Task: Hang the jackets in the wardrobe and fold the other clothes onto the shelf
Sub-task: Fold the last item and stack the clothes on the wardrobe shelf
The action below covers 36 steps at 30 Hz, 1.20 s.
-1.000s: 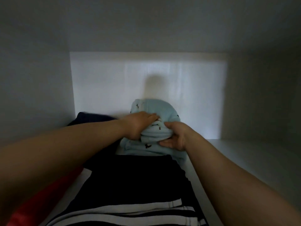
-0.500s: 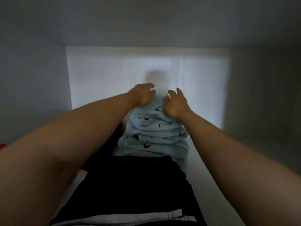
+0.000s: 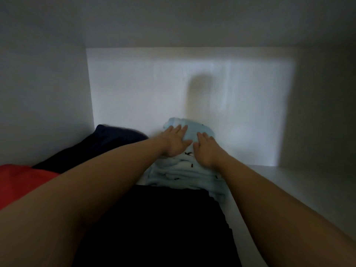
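From the head view, the light blue folded garment (image 3: 185, 174) lies at the back of the shelf (image 3: 289, 182), its far end close to the back wall (image 3: 154, 89) and its near edge touching the black garment (image 3: 163, 218) that stretches back toward me. Both hands are on top of it. My left hand (image 3: 176, 140) lies flat with the fingers (image 3: 183, 130) straight and slightly spread, pointing at the wall. My right hand (image 3: 207, 151) rests just beside it, its fingers (image 3: 200, 136) also extended. Neither hand curls round the cloth; they press it and hold nothing. The bundle sits directly under my palms and spreads from there toward me, with its folded layers running across, left to right. The left hand reaches a little further back than the right, so I judge it is better placed to smooth the far end. A navy garment (image 3: 107, 139) lies to the left of the bundle, and a red garment (image 3: 23, 180) lies nearer me on that side. I judge this piece is nearly settled, and only lifting my hands off it remains.
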Each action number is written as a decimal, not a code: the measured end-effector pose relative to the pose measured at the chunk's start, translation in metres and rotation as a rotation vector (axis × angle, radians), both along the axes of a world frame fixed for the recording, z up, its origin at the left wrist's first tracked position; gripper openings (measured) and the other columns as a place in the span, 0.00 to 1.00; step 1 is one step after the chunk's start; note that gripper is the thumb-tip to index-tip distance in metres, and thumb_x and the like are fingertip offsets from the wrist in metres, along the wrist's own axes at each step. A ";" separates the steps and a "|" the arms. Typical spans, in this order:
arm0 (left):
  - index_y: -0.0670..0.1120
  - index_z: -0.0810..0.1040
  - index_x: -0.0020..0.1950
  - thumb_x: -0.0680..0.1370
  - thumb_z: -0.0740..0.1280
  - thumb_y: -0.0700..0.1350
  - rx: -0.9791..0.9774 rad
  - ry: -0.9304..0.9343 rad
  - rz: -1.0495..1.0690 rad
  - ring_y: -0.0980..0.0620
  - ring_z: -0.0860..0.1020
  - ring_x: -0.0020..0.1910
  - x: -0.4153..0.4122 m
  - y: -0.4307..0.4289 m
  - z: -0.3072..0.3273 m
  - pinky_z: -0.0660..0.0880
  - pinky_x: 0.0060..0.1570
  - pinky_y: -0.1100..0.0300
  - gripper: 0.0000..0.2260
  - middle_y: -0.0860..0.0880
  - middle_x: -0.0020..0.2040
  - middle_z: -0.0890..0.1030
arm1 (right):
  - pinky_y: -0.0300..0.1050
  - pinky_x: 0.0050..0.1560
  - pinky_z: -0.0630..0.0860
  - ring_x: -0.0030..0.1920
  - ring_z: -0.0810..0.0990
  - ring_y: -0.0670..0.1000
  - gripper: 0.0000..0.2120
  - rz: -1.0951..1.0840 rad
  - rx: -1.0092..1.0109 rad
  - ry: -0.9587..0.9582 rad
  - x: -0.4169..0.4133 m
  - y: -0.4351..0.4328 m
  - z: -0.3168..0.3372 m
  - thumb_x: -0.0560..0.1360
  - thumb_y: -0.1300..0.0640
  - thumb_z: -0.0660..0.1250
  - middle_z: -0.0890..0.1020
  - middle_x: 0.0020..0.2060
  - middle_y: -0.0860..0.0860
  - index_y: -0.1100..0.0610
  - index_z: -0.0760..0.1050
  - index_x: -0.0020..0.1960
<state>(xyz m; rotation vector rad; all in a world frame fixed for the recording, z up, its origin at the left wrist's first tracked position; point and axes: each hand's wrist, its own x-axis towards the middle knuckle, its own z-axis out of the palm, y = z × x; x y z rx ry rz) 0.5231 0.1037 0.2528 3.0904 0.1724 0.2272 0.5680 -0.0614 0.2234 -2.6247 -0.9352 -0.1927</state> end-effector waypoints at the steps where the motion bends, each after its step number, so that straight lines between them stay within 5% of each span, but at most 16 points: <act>1: 0.49 0.35 0.82 0.83 0.45 0.66 0.014 0.016 0.006 0.44 0.40 0.82 -0.004 -0.004 0.002 0.43 0.80 0.44 0.35 0.45 0.83 0.39 | 0.57 0.81 0.44 0.82 0.43 0.56 0.31 -0.019 0.002 0.005 -0.001 0.000 -0.001 0.86 0.45 0.42 0.44 0.82 0.56 0.59 0.41 0.82; 5: 0.46 0.38 0.83 0.84 0.47 0.63 -0.006 0.044 0.055 0.44 0.41 0.82 -0.030 -0.017 0.025 0.43 0.80 0.50 0.35 0.44 0.83 0.41 | 0.61 0.79 0.47 0.81 0.41 0.55 0.32 -0.055 -0.051 0.023 -0.007 -0.004 0.015 0.85 0.42 0.41 0.39 0.82 0.53 0.55 0.36 0.82; 8: 0.42 0.54 0.82 0.86 0.53 0.57 -0.083 0.029 0.040 0.44 0.58 0.79 -0.064 -0.023 0.046 0.55 0.68 0.73 0.29 0.42 0.81 0.57 | 0.63 0.78 0.50 0.81 0.44 0.58 0.33 -0.049 -0.059 0.005 -0.025 -0.013 0.045 0.85 0.42 0.44 0.41 0.82 0.53 0.57 0.39 0.82; 12: 0.46 0.57 0.82 0.86 0.54 0.59 -0.125 -0.016 0.053 0.43 0.69 0.73 -0.123 -0.034 0.058 0.63 0.69 0.56 0.28 0.40 0.78 0.66 | 0.55 0.75 0.59 0.75 0.61 0.61 0.22 -0.028 -0.082 -0.054 -0.074 -0.023 0.073 0.86 0.53 0.52 0.61 0.76 0.62 0.64 0.64 0.75; 15: 0.47 0.61 0.80 0.85 0.55 0.54 -0.060 -0.044 0.029 0.43 0.72 0.69 -0.167 -0.040 0.059 0.68 0.70 0.50 0.24 0.41 0.75 0.70 | 0.46 0.66 0.63 0.68 0.70 0.60 0.16 -0.037 -0.027 -0.051 -0.121 -0.028 0.080 0.85 0.59 0.54 0.71 0.70 0.63 0.66 0.72 0.67; 20: 0.43 0.64 0.78 0.86 0.52 0.53 -0.097 -0.097 -0.070 0.43 0.70 0.71 -0.244 -0.056 0.050 0.66 0.67 0.55 0.23 0.40 0.75 0.70 | 0.42 0.52 0.65 0.60 0.74 0.56 0.19 0.016 0.105 -0.098 -0.200 -0.045 0.078 0.87 0.55 0.49 0.74 0.67 0.61 0.64 0.69 0.69; 23: 0.40 0.69 0.74 0.87 0.51 0.53 -0.136 -0.154 -0.141 0.42 0.71 0.70 -0.295 -0.063 0.039 0.66 0.65 0.56 0.23 0.39 0.73 0.72 | 0.36 0.56 0.62 0.68 0.71 0.55 0.22 0.016 0.221 -0.067 -0.256 -0.055 0.071 0.87 0.51 0.50 0.71 0.73 0.57 0.60 0.65 0.76; 29: 0.38 0.80 0.58 0.86 0.56 0.47 -0.384 -0.310 -0.361 0.45 0.81 0.50 -0.380 -0.071 -0.005 0.76 0.56 0.47 0.16 0.43 0.52 0.84 | 0.26 0.42 0.62 0.59 0.76 0.54 0.18 -0.017 0.348 -0.068 -0.366 -0.071 0.035 0.86 0.54 0.54 0.77 0.65 0.59 0.63 0.70 0.70; 32: 0.38 0.78 0.65 0.86 0.57 0.45 -0.415 -0.320 -0.415 0.43 0.80 0.55 -0.418 -0.080 -0.028 0.74 0.60 0.47 0.16 0.40 0.57 0.83 | 0.22 0.40 0.65 0.51 0.77 0.52 0.15 -0.069 0.379 -0.055 -0.412 -0.080 0.011 0.86 0.57 0.55 0.78 0.58 0.58 0.65 0.72 0.66; 36: 0.44 0.74 0.74 0.85 0.61 0.45 -0.459 -0.410 -0.443 0.47 0.80 0.59 -0.465 -0.088 -0.071 0.74 0.63 0.51 0.17 0.43 0.62 0.82 | 0.35 0.49 0.64 0.64 0.75 0.59 0.16 -0.152 0.396 -0.078 -0.465 -0.091 -0.028 0.84 0.58 0.57 0.77 0.65 0.58 0.61 0.71 0.69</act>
